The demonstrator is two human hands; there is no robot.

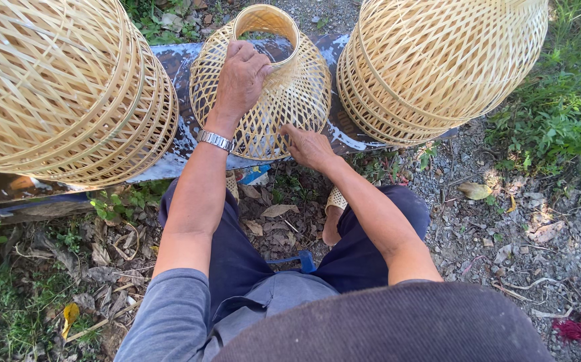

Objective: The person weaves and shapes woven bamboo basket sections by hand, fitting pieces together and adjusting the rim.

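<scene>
On a weathered plank (176, 64) outdoors, left hand (240, 77) gripping woven bamboo shade (290, 100), right hand (309, 147) pinching its rim

One scrap of packaging on the ground

A small blue and white wrapper (255, 175) is seen lying on the ground below the board's edge, partly hidden; no labels, signs or screens are seen.

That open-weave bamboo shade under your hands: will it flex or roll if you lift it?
The bamboo shade looks light, being open lattice. Thin strips probably flex under the left hand. Its round, tapered form could roll on the board; the right hand steadies the rim.
</scene>
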